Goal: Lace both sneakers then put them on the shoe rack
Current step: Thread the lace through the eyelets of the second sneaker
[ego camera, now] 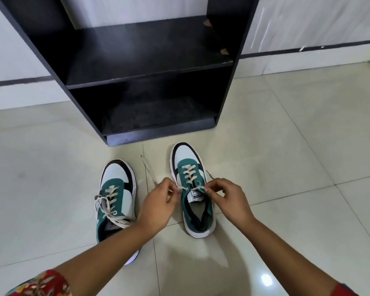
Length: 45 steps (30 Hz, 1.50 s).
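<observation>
On tiled floor (pixel 286 167) before one black shoe rack (pixel 150 67), two green sneakers, left sneaker (pixel 115 201), right sneaker (pixel 192 189), left hand (pixel 158 201) and right hand (pixel 226 197) each pinching one lace (pixel 181 188) end.

You get bright, even indoor light here. A white glare spot sits on the glossy floor (pixel 265 282) near the bottom edge, so a lamp is probably overhead. Your own soft shadow pools on the tiles between your forearms. The shoe rack (pixel 150 67) interior reads dark and murky. Straight lines bow toward the edges, and the whole picture looks slightly soft.
</observation>
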Tool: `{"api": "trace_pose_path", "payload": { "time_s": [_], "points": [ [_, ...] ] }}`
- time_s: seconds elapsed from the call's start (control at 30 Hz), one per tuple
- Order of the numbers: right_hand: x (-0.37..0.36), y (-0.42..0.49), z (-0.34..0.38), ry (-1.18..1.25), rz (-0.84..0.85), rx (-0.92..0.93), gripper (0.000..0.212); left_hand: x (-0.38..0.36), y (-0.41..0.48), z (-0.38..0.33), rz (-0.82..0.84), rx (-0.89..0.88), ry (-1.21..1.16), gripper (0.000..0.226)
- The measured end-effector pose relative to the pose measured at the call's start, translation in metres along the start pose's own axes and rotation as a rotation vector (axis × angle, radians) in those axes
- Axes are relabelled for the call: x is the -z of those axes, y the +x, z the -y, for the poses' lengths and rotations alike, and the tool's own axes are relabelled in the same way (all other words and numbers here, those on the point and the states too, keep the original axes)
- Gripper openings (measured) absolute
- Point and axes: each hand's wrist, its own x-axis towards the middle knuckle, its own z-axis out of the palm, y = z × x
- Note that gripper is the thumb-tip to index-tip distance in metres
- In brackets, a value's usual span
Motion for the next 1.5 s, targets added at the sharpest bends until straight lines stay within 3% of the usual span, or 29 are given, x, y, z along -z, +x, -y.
{"api": "trace_pose_path", "payload": {
  "time_s": [0.17, 0.3, 0.37, 0.47, 0.57, 0.7, 0.83, 1.03, 1.1, 1.17, 1.2, 1.27, 1.33, 1.43, 1.5],
  "points": [
    [0.012, 0.012, 0.011, -0.06, 0.081, 0.004, 0.012, 0.011, 0.007, -0.004, -0.004, 0.01, -0.015, 0.016],
    [0.015, 0.019, 0.017, -0.308, 0.173, 0.042, 0.032, 0.013, 0.013, -0.012, -0.006, -0.129, 0.312, 0.023],
    [0.017, 0.021, 0.02, -0.236, 0.183, 0.01, 0.041, 0.016, 0.013, -0.014, 0.026, -0.152, 0.364, 0.026],
    [0.02, 0.021, 0.017, 0.057, 0.138, -0.16, 0.045, 0.019, 0.012, -0.011, 0.012, -0.069, 0.284, 0.037],
    [0.018, 0.018, 0.011, 0.165, 0.139, -0.266, 0.035, 0.017, 0.012, 0.0, 0.033, 0.103, 0.067, 0.043],
    [0.018, 0.018, 0.003, 0.331, 0.143, -0.421, 0.04, 0.017, 0.013, 0.011, 0.07, 0.287, -0.241, 0.04],
    [0.017, 0.018, -0.004, 0.386, 0.149, -0.433, 0.052, 0.014, 0.013, 0.021, 0.064, 0.408, -0.351, 0.042],
    [0.021, 0.02, -0.006, 0.352, 0.145, -0.402, 0.049, 0.014, 0.01, 0.027, 0.03, 0.369, -0.351, 0.047],
    [0.022, 0.016, -0.007, 0.295, 0.19, -0.368, 0.044, 0.018, 0.01, 0.026, 0.055, 0.337, -0.291, 0.046],
    [0.023, 0.012, -0.008, 0.095, 0.222, -0.266, 0.035, 0.019, 0.01, 0.028, 0.073, 0.241, -0.081, 0.029],
    [0.024, 0.01, -0.009, -0.058, 0.173, -0.175, 0.027, 0.019, 0.01, 0.029, 0.027, 0.198, 0.08, 0.023],
    [0.026, 0.006, -0.01, -0.397, -0.061, 0.009, 0.025, 0.015, 0.006, 0.024, -0.155, 0.113, 0.193, 0.036],
    [0.027, -0.002, -0.002, -0.493, -0.217, 0.062, 0.027, 0.008, -0.001, 0.009, -0.213, 0.124, 0.005, 0.023],
    [0.011, -0.015, 0.01, -0.426, 0.003, -0.157, 0.052, -0.004, -0.009, -0.008, -0.032, 0.426, -0.425, 0.033],
    [0.0, -0.016, 0.016, -0.245, 0.091, -0.252, 0.05, -0.009, -0.007, -0.013, 0.006, 0.579, -0.515, 0.036]
  ]
}}
